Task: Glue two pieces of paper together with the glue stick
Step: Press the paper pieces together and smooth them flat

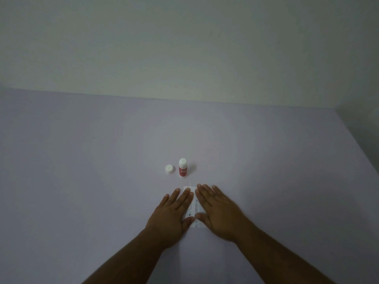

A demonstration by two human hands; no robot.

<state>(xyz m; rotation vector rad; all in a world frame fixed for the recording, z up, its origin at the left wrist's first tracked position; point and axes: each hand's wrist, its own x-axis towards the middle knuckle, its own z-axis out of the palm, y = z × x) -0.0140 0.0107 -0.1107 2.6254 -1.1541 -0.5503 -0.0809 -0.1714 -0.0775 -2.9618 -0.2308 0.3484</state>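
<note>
A small white printed paper (pixel 193 208) lies flat on the lilac surface, mostly covered by my hands. My left hand (pixel 174 214) rests palm down on its left side, fingers stretched and slightly apart. On the paper's right side my right hand (pixel 217 212) lies flat in the same way. I cannot tell whether one sheet or two lie under the hands. Just beyond the paper a red glue stick (pixel 182 168) stands upright with its cap off. The white cap (pixel 169 169) sits to the left of it.
The lilac surface (pixel 82 160) stretches wide on both sides and ends at a pale wall (pixel 184 48) behind. A second wall closes in at the far right.
</note>
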